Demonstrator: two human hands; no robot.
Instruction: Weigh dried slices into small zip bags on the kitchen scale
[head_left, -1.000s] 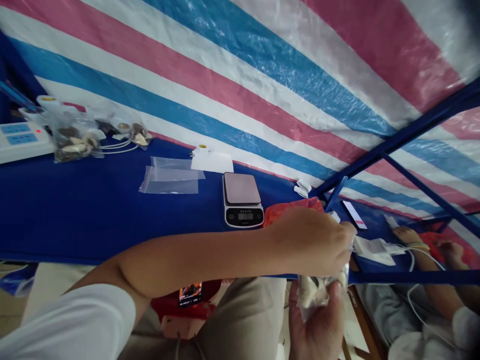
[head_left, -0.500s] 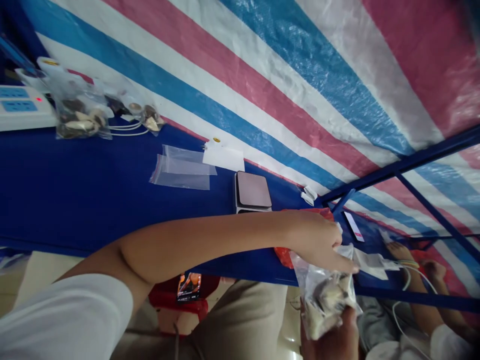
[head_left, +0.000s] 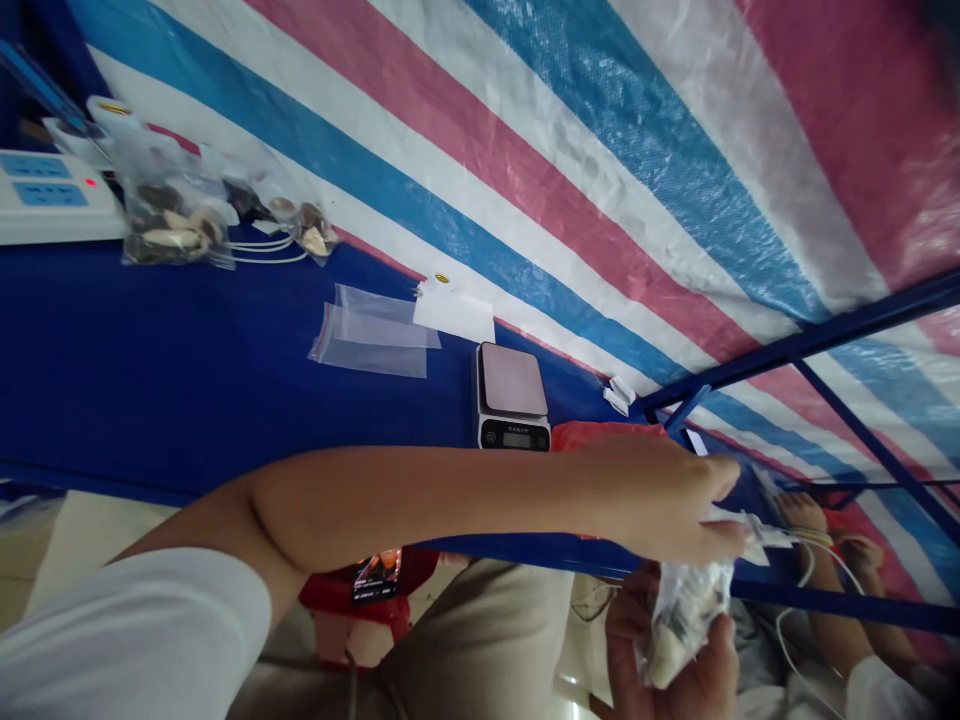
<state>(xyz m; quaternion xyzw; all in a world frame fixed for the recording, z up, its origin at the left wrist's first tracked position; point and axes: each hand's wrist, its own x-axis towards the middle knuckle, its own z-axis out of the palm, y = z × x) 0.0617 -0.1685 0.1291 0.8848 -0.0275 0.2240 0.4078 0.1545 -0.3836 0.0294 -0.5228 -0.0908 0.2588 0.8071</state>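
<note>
My left hand (head_left: 675, 505) reaches across from the left, fingers closed at the top of a clear plastic bag (head_left: 686, 615) with pale and dark pieces inside. Below it, my right hand (head_left: 694, 680) is wrapped around the bag's lower part. The bag hangs beyond the table's front edge, over the floor. A red plastic bag (head_left: 600, 436) lies on the table, partly hidden under my left forearm. A digital kitchen scale (head_left: 514, 380) stands just behind that forearm, its pan bare.
Flat zip bags (head_left: 375, 345) and a white paper (head_left: 457, 315) lie on the blue table (head_left: 187, 370). Filled bags (head_left: 176, 235) and a power strip (head_left: 56, 200) sit at the left. A blue frame (head_left: 765, 345) stands right; another person's hands (head_left: 802, 512) are beyond it.
My left hand has shifted right and slightly down at the bag's top. The right hand now shows its fingers around the bag, which looks more bunched. More of the scale shows.
</note>
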